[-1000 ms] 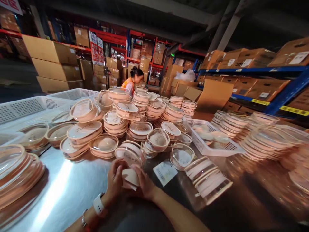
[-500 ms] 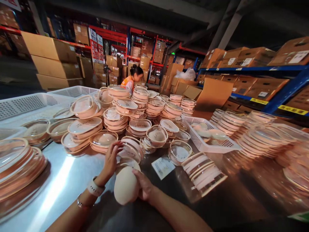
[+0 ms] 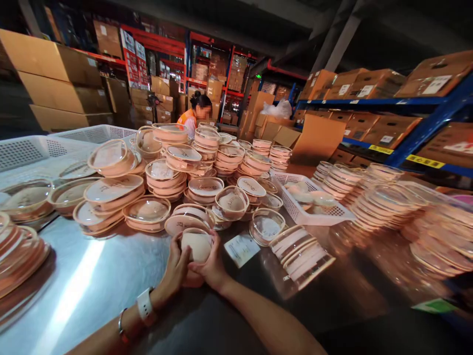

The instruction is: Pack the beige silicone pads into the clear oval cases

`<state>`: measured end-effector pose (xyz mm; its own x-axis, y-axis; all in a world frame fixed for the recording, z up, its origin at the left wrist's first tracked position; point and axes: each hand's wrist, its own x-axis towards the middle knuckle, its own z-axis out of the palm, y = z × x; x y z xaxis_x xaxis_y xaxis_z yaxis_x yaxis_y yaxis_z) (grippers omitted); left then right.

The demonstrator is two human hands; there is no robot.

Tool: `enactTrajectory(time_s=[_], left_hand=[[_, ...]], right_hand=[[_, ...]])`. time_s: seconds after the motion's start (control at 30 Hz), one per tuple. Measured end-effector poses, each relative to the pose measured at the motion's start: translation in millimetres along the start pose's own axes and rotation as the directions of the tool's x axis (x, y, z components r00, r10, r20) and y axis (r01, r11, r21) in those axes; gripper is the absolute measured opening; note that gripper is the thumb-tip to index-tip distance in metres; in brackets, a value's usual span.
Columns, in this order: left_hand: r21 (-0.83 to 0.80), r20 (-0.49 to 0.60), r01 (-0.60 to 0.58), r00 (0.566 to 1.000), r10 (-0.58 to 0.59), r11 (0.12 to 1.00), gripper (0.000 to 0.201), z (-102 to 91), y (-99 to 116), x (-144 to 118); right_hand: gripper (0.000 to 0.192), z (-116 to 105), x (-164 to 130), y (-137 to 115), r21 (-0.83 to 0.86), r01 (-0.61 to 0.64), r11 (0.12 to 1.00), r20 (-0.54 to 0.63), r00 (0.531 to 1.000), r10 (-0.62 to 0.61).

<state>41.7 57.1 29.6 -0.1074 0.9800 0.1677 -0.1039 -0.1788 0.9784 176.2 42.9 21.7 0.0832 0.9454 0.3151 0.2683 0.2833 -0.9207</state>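
Observation:
A cream rounded pad (image 3: 196,245) is in front of me, at or inside what seems to be a clear oval pouch; the overlap hides exactly how they fit. My left hand (image 3: 175,262) is closed around its left side, thumb on the front. From the right, my right hand (image 3: 212,264) grips the same pad with its thumb across the lower front. A peach surface shows below the hands. Just behind stands an oval clear pouch (image 3: 186,220) with lettering. Beside my right hand a printed card (image 3: 242,250) lies on the metal table (image 3: 121,291).
Piles of clear, peach-edged oval pouches (image 3: 114,190) spread across the table. A white perforated basket (image 3: 314,217) holds several pale items. More pouch stacks (image 3: 388,209) stand at right. A person in an orange vest (image 3: 188,118) is behind the piles. Cartons (image 3: 388,130) fill the shelves.
My left hand has come down from the pouches onto the pad's left side. The pad has moved up and away from me, now between both hands. The view has shifted slightly right.

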Motion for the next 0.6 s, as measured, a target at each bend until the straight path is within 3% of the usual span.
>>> enactTrajectory(time_s=[0.1, 0.17, 0.27, 0.37, 0.47, 0.6], left_hand=[[0.002, -0.034, 0.006, 0.999, -0.006, 1.000, 0.059, -1.8, -4.8, -3.3], [-0.010, -0.033, -0.021, 0.999, 0.021, 1.000, 0.058, -4.2, -4.2, -4.5], [-0.007, -0.084, -0.058, 0.995, 0.057, 0.998, 0.053, -5.7, -2.1, -3.8], [-0.005, -0.177, -0.044, 0.983, 0.043, 0.999, 0.049, -3.9, -2.9, -1.5], [-0.036, -0.179, -0.040, 0.983, 0.033, 0.999, 0.049, -1.1, -7.0, -1.7], [-0.072, -0.125, -0.026, 0.992, 0.017, 0.997, 0.059, -0.8, -12.1, 0.2]], right_hand=[[0.097, 3.6, -7.4, -2.5, 0.001, -0.002, 1.000, -0.023, 1.000, 0.002], [0.085, 1.0, -8.4, -4.8, -0.032, 0.076, 0.997, -0.001, 0.997, -0.076], [0.084, -5.1, -4.4, -4.5, -0.104, 0.211, 0.972, 0.176, 0.966, -0.191], [0.099, -7.7, 0.6, -0.8, -0.159, 0.151, 0.976, 0.330, 0.940, -0.092], [0.096, -6.9, 2.4, 0.6, -0.134, 0.084, 0.987, 0.282, 0.959, -0.044], [0.079, -6.4, 1.4, -4.7, -0.031, 0.155, 0.987, 0.182, 0.972, -0.147]])
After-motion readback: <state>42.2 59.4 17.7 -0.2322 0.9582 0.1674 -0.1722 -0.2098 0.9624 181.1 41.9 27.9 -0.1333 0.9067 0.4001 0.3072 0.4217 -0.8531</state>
